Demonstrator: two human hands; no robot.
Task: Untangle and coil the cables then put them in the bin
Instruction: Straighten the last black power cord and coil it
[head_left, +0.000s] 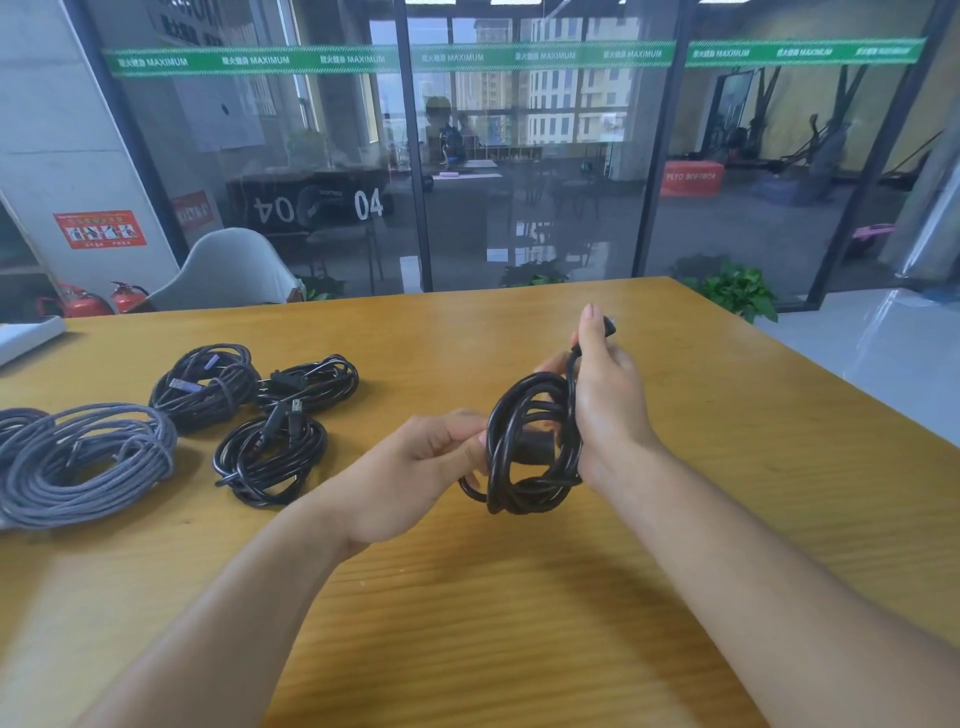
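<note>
Partly hidden behind the right hand (605, 395), one end of the black cable (530, 447) pokes out above its curled fingers — the plug itself is hard to make out. The left hand (415, 467) pinches the coil's near side, above the tabletop (519, 597). Four other coils lie left; the grey coil (83, 462) is cut off at the edge.

Both forearms are bare to the frame's edge, and the left hand (415, 467) and right hand (608, 395) wear nothing.
</note>
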